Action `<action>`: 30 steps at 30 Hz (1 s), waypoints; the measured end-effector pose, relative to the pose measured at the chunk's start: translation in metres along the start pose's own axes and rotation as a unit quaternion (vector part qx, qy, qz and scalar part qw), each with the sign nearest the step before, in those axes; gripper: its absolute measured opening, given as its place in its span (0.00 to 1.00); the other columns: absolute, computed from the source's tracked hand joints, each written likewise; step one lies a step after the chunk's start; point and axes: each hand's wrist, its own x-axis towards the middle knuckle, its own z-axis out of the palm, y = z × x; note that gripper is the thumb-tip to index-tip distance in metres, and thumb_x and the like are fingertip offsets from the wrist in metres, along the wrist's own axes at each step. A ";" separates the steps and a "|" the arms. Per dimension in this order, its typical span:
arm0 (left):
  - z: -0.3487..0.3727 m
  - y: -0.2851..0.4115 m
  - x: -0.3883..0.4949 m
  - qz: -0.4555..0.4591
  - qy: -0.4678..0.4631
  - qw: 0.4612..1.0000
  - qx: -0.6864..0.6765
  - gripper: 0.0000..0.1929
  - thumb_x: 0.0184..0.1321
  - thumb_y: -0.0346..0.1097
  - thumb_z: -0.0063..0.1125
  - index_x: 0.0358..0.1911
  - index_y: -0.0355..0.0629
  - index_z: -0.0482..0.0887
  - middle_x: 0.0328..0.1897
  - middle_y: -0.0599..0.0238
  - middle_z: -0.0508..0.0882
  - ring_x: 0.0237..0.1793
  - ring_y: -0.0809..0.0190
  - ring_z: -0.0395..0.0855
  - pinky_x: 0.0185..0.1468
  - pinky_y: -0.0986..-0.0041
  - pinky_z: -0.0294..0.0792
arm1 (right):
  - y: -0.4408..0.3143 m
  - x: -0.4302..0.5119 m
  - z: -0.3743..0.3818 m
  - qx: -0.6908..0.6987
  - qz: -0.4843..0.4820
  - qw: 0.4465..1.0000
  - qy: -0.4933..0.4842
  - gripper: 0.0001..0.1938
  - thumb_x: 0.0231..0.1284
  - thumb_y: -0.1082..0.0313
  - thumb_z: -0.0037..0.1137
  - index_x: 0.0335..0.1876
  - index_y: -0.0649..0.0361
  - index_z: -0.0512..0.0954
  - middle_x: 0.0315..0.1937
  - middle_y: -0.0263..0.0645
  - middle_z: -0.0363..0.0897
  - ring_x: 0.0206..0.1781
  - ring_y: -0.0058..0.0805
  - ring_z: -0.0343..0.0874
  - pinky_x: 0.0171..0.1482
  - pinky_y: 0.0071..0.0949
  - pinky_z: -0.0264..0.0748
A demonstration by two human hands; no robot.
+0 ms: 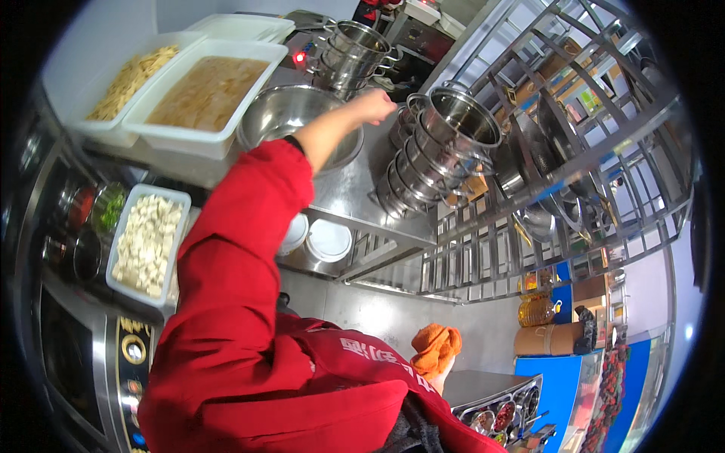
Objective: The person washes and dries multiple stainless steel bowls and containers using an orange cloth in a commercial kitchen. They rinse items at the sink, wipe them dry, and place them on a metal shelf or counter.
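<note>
My left hand (376, 106), at the end of a red sleeve, is held over the steel counter with its fingers curled and nothing visible in them. Beneath the forearm lies a large stainless steel bowl (277, 105), with no food seen in its visible part. Right of the hand rises a leaning stack of two-handled steel pots (430, 153); a second stack (354, 48) stands behind the bowl. Low in the view, my right hand (448, 369) grips a bunched orange cloth (435, 346) beside the red apron (368, 351).
White tubs of soaking food (207, 90) and pale strips (133, 82) stand at the upper left. A tray of white cubes (148, 243) lies by the cooker. A metal rack (544, 187) with pans bounds the right side; lidded white buckets (329, 239) sit under the counter (351, 189).
</note>
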 end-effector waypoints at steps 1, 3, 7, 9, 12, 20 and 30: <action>0.010 -0.012 0.030 -0.009 -0.007 1.000 -0.001 0.15 0.51 0.42 0.54 0.27 0.34 0.80 0.26 0.60 0.81 0.26 0.62 0.79 0.28 0.72 0.72 | 0.005 0.000 0.004 0.016 -0.011 0.998 0.060 0.14 0.64 0.49 0.38 0.31 0.49 0.68 0.28 0.27 0.69 0.30 0.27 0.68 0.32 0.29 0.67; 0.029 -0.038 0.090 -0.013 -0.003 0.991 0.135 0.11 0.54 0.40 0.53 0.26 0.39 0.80 0.22 0.65 0.78 0.24 0.65 0.74 0.26 0.72 0.66 | 0.015 0.001 0.010 -0.040 -0.094 0.995 -0.001 0.11 0.64 0.53 0.40 0.40 0.49 0.68 0.32 0.30 0.71 0.35 0.26 0.71 0.37 0.28 0.70; 0.077 -0.098 0.192 -0.084 0.007 0.994 -0.077 0.17 0.43 0.38 0.59 0.30 0.28 0.81 0.30 0.47 0.83 0.34 0.53 0.83 0.38 0.65 0.72 | 0.032 0.000 0.016 -0.098 -0.192 0.975 -0.050 0.12 0.64 0.59 0.42 0.49 0.51 0.67 0.38 0.34 0.73 0.41 0.28 0.73 0.42 0.29 0.71; 0.100 -0.110 0.237 -0.127 -0.020 0.992 -0.009 0.14 0.44 0.36 0.61 0.31 0.30 0.82 0.31 0.54 0.84 0.32 0.56 0.84 0.34 0.68 0.75 | 0.040 -0.007 0.021 0.056 -0.114 0.987 0.095 0.18 0.64 0.47 0.39 0.48 0.51 0.70 0.41 0.35 0.74 0.45 0.31 0.73 0.46 0.31 0.72; 0.115 -0.122 0.265 -0.214 -0.074 0.971 -0.073 0.10 0.49 0.32 0.58 0.33 0.33 0.82 0.32 0.58 0.85 0.24 0.60 0.85 0.28 0.71 0.77 | 0.054 -0.021 0.035 0.056 -0.163 0.982 0.077 0.19 0.63 0.46 0.38 0.48 0.51 0.70 0.42 0.33 0.74 0.45 0.30 0.73 0.46 0.31 0.72; 0.091 -0.095 0.250 -0.191 -0.012 0.981 -0.002 0.10 0.48 0.28 0.56 0.34 0.30 0.82 0.35 0.51 0.83 0.29 0.53 0.85 0.27 0.68 0.77 | 0.070 -0.044 0.066 0.140 -0.182 0.963 0.141 0.21 0.63 0.48 0.39 0.58 0.48 0.65 0.51 0.34 0.71 0.53 0.34 0.72 0.53 0.35 0.70; 0.076 -0.087 0.223 -0.191 0.079 0.967 -0.149 0.13 0.52 0.25 0.49 0.43 0.41 0.76 0.34 0.57 0.80 0.19 0.60 0.80 0.16 0.73 0.71 | 0.081 -0.050 0.075 0.108 -0.185 0.976 0.038 0.25 0.66 0.44 0.32 0.63 0.45 0.61 0.60 0.29 0.65 0.62 0.28 0.63 0.63 0.30 0.61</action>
